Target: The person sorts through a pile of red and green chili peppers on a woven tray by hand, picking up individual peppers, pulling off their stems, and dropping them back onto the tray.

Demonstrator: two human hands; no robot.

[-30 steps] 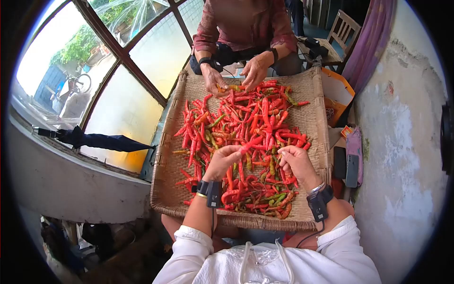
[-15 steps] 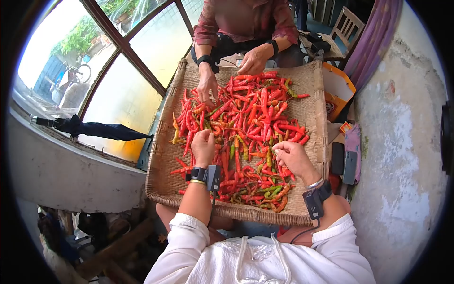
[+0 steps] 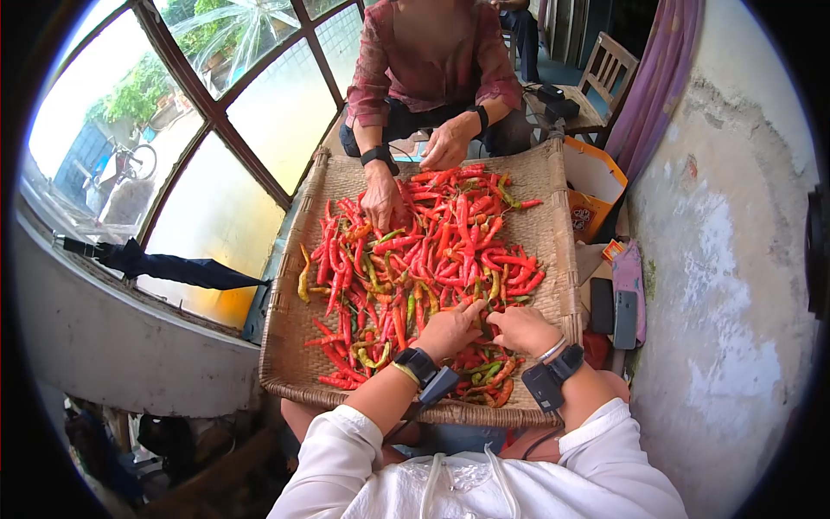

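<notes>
Red peppers, some green or yellowish, lie heaped on a woven tray. Near the front right of the heap, my left hand bends over the peppers with its fingers pointing right. My right hand is close beside it, fingers pointing left and bent together. The two hands' fingertips nearly meet above the peppers. What either hand pinches, if anything, is too small to make out. A yellow-green pepper lies left of my left hand.
Across the tray sits a person, one hand in the peppers and the other at the far edge. A folded umbrella is at the left by the window. Phones and an orange-edged box stand to the right.
My left hand has moved right and down, close to my right hand, which has moved slightly lower. The view has shifted, and the other person's left-side hand reaches into the peppers.
</notes>
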